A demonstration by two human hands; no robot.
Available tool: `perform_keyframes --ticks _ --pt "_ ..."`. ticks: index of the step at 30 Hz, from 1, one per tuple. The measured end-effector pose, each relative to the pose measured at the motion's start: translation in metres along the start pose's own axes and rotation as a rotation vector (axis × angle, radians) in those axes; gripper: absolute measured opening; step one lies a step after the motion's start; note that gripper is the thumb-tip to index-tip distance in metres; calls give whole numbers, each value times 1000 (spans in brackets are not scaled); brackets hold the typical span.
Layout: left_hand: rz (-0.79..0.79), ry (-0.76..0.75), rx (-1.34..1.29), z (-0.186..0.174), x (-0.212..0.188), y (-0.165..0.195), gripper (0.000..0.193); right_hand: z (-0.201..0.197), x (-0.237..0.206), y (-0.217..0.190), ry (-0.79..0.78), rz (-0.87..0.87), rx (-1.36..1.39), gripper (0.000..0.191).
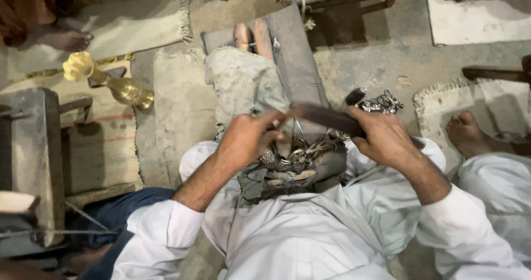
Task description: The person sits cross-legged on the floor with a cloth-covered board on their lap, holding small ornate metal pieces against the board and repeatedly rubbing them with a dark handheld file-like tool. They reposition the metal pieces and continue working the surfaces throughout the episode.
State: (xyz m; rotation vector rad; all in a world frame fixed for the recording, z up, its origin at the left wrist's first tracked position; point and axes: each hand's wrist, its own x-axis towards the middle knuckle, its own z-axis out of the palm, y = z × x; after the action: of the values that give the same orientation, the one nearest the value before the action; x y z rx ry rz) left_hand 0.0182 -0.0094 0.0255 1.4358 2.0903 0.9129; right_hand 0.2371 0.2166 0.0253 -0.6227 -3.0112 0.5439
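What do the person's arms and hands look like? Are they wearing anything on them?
Both arms have loose white cloth sleeves, pushed up so the forearms are bare. The left sleeve bunches in folds near the elbow, and the right sleeve looks the same. The left hand and the right hand wear no gloves. I cannot make out any ring or watch.

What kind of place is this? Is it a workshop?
Probably a small metal craft workshop where people sit on the floor. A brass vase lies on a mat, both hands, left hand and right hand, grip a long dark tool, and small metal pieces fill the lap.
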Motion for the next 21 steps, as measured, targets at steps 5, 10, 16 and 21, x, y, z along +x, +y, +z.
perform_keyframes --ticks 5,10,16,21 --pt "42 231 -116 -9 -8 -9 33 2 -1 6 -182 138 122 42" --pt "65 121 -135 1 -7 -8 38 14 0 1 -142 141 357 42" --pt "72 22 129 8 -6 -6 35 18 1 -7 -44 184 298 39" --pt "108 64 152 14 -7 -7 31 19 1 -11 247 145 307 43"
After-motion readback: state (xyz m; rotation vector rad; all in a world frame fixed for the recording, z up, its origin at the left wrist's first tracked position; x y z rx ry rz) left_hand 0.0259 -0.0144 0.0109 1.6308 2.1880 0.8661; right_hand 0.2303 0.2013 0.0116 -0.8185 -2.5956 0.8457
